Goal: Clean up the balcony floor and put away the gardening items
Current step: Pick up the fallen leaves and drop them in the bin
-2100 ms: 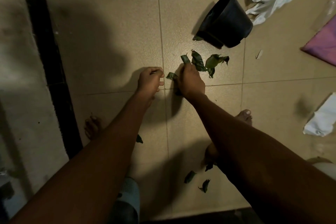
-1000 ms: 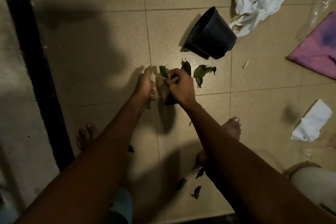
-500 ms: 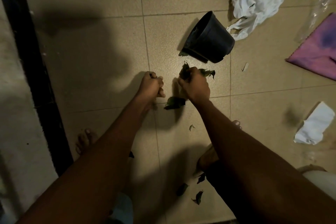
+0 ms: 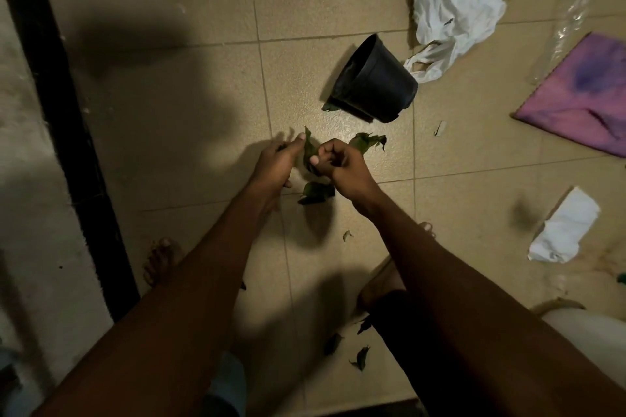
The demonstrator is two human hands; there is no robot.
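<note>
With right hand curled round leaves, tuck in ends dangling below grip; left hand alongside, thumb on leaves, hold unclear. Drop into pot beyond grip.

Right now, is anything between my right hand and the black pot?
Only a loose leaf clump lies on the tile between the right hand, which grips leaves, and the tipped black pot; nothing else is visible.

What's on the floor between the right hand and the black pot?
Head view: a clump of green leaves lies just beyond the right hand; past it, bare tile up to the black pot.
</note>
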